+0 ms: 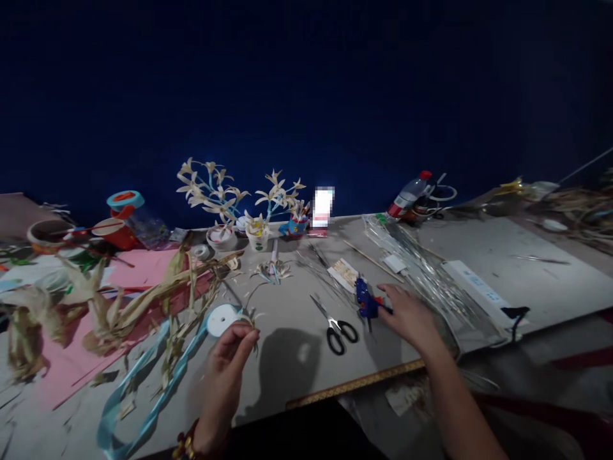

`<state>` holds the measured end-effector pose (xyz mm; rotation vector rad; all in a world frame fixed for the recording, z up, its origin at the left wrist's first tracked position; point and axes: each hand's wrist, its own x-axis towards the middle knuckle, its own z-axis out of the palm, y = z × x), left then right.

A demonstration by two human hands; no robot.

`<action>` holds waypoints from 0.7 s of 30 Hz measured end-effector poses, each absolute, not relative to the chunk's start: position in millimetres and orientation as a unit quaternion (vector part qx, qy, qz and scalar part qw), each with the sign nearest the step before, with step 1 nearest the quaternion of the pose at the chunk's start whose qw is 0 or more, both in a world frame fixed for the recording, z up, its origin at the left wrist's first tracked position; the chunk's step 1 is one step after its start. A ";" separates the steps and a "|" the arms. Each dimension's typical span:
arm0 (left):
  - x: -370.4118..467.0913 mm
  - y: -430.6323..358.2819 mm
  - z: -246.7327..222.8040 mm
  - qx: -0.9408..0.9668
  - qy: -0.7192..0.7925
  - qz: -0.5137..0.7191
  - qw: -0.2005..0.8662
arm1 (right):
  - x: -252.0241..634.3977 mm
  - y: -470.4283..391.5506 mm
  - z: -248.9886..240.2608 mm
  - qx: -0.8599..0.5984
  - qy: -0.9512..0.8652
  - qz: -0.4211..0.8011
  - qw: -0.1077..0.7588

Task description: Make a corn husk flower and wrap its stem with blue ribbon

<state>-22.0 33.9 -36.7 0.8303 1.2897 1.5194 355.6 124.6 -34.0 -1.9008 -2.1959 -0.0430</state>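
While left grip [232, 351] pinches a dried sprig [251, 317], scissors [332, 321] and glue gun [366, 302] lie by parted right grip [410, 316].

A dimly lit, dark blue wall [306, 96] backs the grey table [285, 303]

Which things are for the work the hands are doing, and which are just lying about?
Probably for the job: dried sprig, in the left hand's grip; blue glue gun, by the right hand; black-handled scissors.

Probably just lying about: red-capped bottle; red cup.
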 end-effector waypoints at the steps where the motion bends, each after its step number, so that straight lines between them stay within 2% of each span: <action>1: -21.2 35.5 -36.0 0.340 0.526 0.617 0.476 | 362.1 121.9 -40.7 -0.650 -0.754 -0.011 0.093; 4: -15.6 39.8 -30.8 0.350 0.522 0.608 0.485 | 367.1 118.3 -54.3 -0.630 -0.774 0.014 0.062; 11: -11.7 39.6 -26.5 0.368 0.524 0.602 0.477 | 372.3 127.8 -58.2 -0.591 -0.800 0.072 0.074; 21: -11.3 39.2 -27.4 0.384 0.518 0.597 0.477 | 396.6 157.3 -47.2 -0.610 -0.733 0.244 0.175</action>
